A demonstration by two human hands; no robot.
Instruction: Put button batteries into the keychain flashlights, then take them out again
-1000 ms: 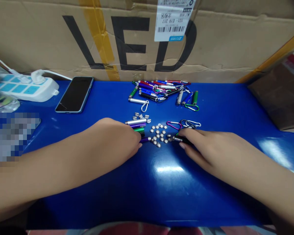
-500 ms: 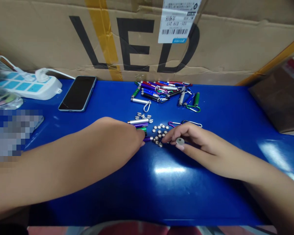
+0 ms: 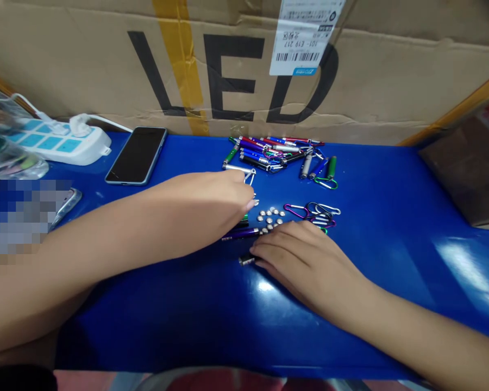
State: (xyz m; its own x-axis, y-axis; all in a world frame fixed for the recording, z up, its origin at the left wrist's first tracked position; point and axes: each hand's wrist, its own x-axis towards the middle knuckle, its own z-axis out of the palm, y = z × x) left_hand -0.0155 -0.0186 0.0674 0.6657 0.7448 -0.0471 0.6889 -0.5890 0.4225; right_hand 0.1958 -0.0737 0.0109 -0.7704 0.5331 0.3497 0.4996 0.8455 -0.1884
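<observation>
My right hand [image 3: 305,255] is closed on a short black penlight tube [image 3: 246,260], whose silver end sticks out to the left past the fingers. Beside its fingertips lie several silver button cells [image 3: 270,213]. My left hand [image 3: 234,195] has its fingers curled together over the small silver metal pieces [image 3: 256,202]; whatever is between the fingers is hidden. Beneath the left wrist, partly covered, are a purple penlight tube [image 3: 241,234] and a green one [image 3: 243,221]. Several carabiner clips [image 3: 312,212] lie just beyond my right hand.
Farther back sits a pile of coloured penlights [image 3: 269,151] with clips. At the left are a phone [image 3: 136,156], a white power strip [image 3: 61,142] and a clear plastic bottle [image 3: 14,155]. A large cardboard box [image 3: 106,70] stands behind, and another box [image 3: 468,163] at right.
My left hand has moved away from the tubes, up to the small metal pieces. The right hand has turned palm down and shifted slightly nearer me, its tube now pointing left.
</observation>
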